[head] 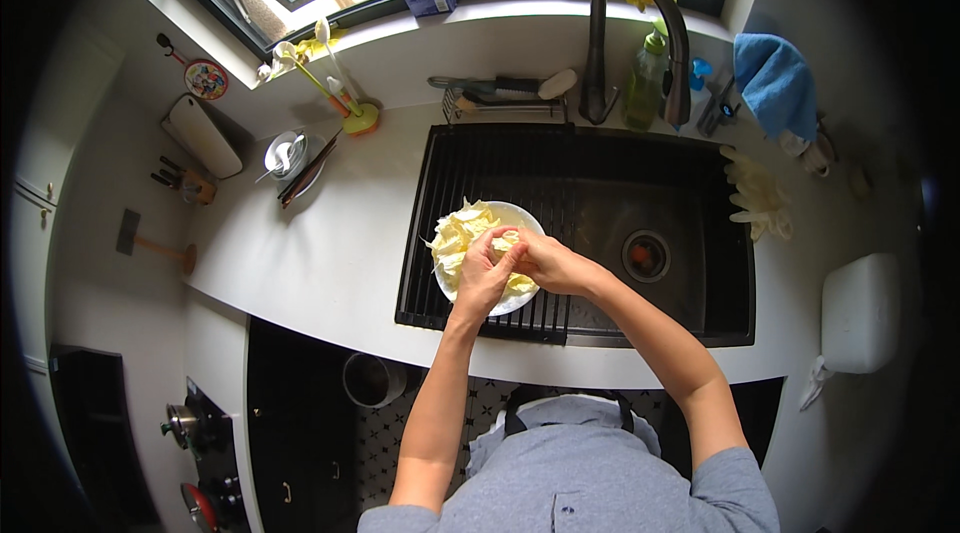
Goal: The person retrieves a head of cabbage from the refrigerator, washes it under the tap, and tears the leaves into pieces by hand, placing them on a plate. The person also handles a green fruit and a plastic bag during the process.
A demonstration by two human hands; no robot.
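Over a white plate [529, 216] of pale cabbage leaves [459, 231], my two hands come together. Between their fingers is a piece of cabbage leaf [505, 242], partly hidden by the thumbs. My left hand [485, 274] grips it from the left, and my right hand [551, 263] has hold of it from the right. The plate rests on a black roll-up drying rack [555, 323], which lies across the left part of the dark sink [600, 195]. More yellowish leaf pieces show on the plate below my right hand.
Right of the rack, the sink drain [645, 255] holds something orange. A black faucet [596, 52] with a yellow cloth stands behind. White gloves [756, 195] hang at the sink's right edge. On the left counter are stacked bowls [286, 155] and chopsticks [307, 169].
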